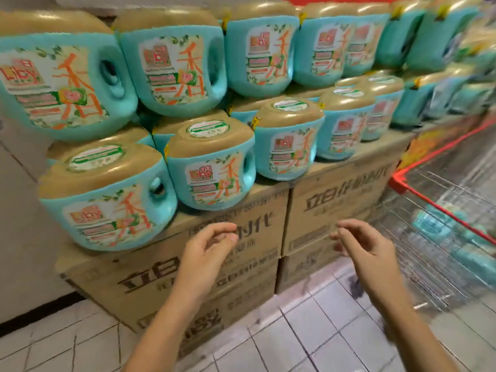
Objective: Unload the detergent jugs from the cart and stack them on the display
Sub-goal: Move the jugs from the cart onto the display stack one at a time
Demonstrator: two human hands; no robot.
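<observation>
With left hand [212,245] and right hand [362,248] loose and empty, a careless next placement may topple the turquoise, gold-capped plastic detergent jugs [107,200] stacked two-high on brown cardboard boxes [335,200] beside the red-rimmed wire cart [440,208].

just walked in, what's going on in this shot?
A person faces a display of teal detergent jugs, stacked in two tiers on cardboard cartons. Both hands hold nothing: the left hand and the right hand hover loosely curled in front of the cartons. To the right, a red-rimmed wire cart holds more teal jugs, too blurred to count.
</observation>
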